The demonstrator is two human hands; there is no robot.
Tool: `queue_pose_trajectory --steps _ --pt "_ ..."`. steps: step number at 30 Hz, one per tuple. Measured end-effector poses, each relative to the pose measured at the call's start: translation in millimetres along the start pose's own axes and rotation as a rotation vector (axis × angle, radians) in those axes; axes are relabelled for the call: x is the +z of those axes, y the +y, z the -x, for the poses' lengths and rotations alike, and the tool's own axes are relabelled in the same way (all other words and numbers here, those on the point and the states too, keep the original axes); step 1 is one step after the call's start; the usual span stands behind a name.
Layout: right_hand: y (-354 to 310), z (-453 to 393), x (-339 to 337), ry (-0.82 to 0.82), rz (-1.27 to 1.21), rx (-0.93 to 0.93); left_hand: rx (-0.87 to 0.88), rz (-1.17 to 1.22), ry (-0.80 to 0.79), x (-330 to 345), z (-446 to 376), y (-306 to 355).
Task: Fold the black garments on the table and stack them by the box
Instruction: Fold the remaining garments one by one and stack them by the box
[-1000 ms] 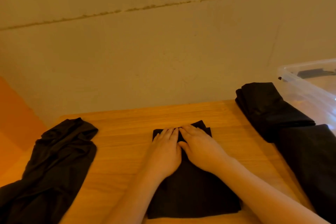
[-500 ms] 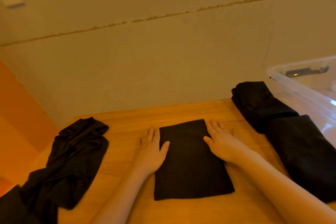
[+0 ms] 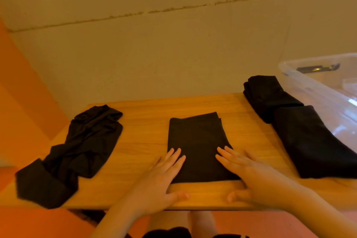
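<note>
Two flat hands frame the folded garment, a neat black rectangle lying in the middle of the wooden table. The left hand lies with straight fingers along the rectangle's near left corner, fingertips on the cloth, thumb spread along the table edge. The right hand mirrors it at the near right corner, fingers straight and overlapping the fabric, thumb out. Neither grips anything; both simply press or rest on the piece.

Judging by its tidy shape, this piece is folded or close to it, and the step in hand looks like a last smoothing or a set-up for one more fold from the near edge.

To the right, well apart from it, lies the stack of folded garments, dark pieces lined along the clear plastic box and touching its side. On the left lies a crumpled garment, unfolded, its near end hanging over the table's front edge.

Next, I judge, the fingers must slide under the rectangle's sides and lift it whole, keeping the layers from slipping, then carry it right onto the stack. After that the crumpled piece remains to be folded.
</note>
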State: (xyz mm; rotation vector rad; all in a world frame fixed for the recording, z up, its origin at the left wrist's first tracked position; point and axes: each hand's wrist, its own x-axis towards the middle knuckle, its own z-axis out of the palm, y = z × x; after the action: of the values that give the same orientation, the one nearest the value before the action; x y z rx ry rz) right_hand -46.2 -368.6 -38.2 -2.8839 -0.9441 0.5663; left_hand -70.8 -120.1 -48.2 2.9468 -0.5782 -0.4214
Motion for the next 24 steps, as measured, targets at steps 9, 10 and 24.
queue_pose_trajectory --steps 9,10,24 --pt "-12 14 21 0.132 0.088 0.004 0.035 -0.047 0.082 17 23 4" --pt "-11 15 25 0.161 0.080 0.012 0.035 -0.047 0.110 18 23 5" --pt "-4 20 6 0.651 -0.690 0.005 0.009 0.727 0.507 -11 32 2"
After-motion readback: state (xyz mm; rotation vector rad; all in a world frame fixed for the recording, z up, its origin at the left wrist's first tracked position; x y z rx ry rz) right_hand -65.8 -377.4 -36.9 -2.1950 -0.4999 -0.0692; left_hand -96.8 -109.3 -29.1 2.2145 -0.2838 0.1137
